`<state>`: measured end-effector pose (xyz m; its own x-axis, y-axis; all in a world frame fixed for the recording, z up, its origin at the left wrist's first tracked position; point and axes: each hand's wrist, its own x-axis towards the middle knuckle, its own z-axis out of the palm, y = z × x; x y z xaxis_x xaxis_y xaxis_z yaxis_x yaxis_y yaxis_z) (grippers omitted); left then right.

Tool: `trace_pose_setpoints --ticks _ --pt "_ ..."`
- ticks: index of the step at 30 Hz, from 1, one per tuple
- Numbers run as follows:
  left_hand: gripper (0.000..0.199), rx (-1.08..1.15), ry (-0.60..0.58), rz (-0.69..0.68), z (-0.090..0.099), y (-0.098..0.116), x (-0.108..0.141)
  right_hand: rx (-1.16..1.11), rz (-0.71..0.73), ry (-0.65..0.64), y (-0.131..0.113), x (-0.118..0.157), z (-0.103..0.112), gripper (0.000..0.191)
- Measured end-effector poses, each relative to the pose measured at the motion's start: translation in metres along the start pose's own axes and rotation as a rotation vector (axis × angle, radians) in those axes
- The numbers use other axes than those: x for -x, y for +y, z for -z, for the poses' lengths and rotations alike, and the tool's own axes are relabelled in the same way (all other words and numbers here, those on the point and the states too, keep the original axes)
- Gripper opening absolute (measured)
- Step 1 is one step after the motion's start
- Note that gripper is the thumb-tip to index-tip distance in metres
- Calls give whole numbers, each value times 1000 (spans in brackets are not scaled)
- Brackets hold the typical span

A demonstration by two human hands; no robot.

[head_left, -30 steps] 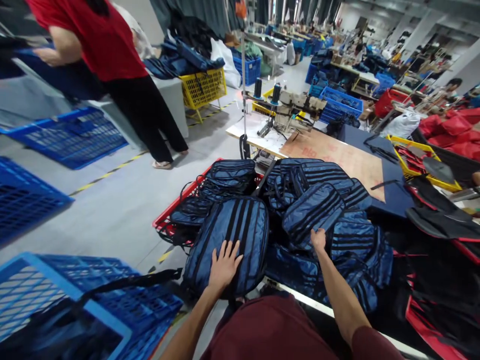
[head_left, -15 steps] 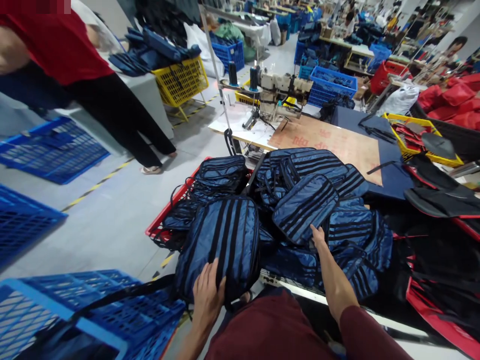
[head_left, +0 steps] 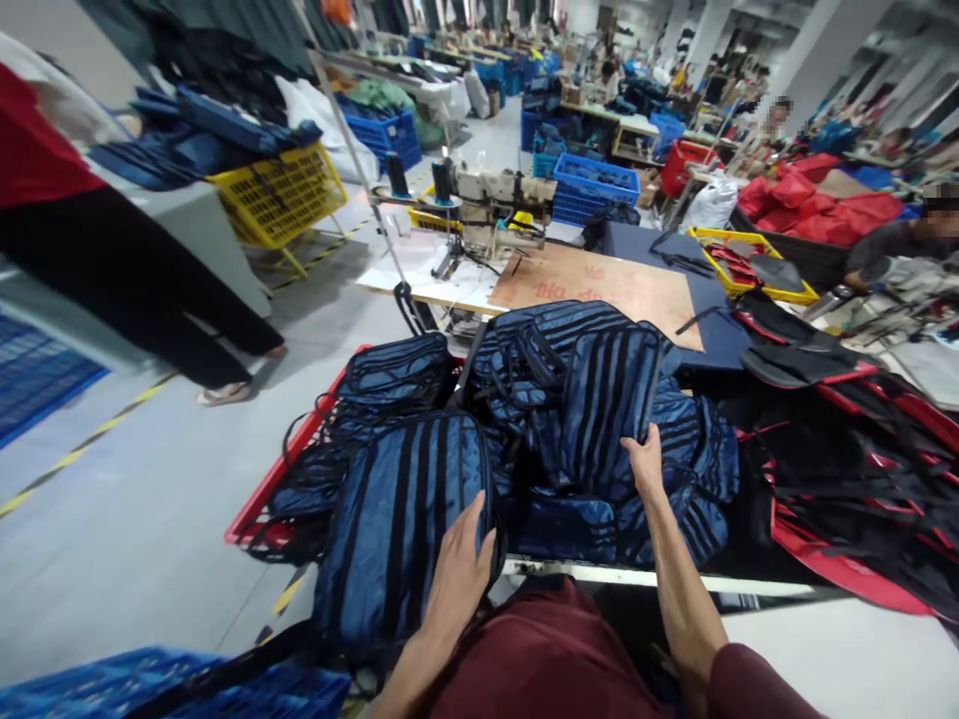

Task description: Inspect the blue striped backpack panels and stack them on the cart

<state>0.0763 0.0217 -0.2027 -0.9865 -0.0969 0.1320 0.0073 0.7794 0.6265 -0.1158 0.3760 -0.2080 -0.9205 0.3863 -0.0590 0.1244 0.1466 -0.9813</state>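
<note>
Bags fill most of the near view: navy ones with black stripes, heaped on the near edge of the work table and spilling leftward into a red crate that stands on the floor at the table's left end. At least seven of these bags can be counted in the heap; the exact number cannot be told, since they overlap.

The left hand lies flat, fingers spread, on the lower right part of the nearest striped bag, which hangs over the table's near left corner. Whether the fingers curl round its edge cannot be told. The right hand grips the bottom edge of a second striped bag, which stands tilted up on the middle of the heap, thumb in front and fingers behind.

Beyond the heap, at the table's far edge, a brown board lies flat, and left of it stands one sewing machine with two dark thread cones on top. One yellow basket at the far left holds folded navy pieces piled above its rim. Another yellow basket at the far right holds black and red pieces. Blue crates behind the machine number at least three. A person in a red top and black trousers stands on the floor at the left.
</note>
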Motion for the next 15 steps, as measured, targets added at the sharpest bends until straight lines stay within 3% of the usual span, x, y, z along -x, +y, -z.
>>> trace_pose_setpoints --ticks 7,15 --pt "59 102 -80 -85 11 31 -17 172 216 -200 -70 54 24 38" --pt "54 105 -80 -214 26 61 -40 377 252 -299 -104 98 44 35"
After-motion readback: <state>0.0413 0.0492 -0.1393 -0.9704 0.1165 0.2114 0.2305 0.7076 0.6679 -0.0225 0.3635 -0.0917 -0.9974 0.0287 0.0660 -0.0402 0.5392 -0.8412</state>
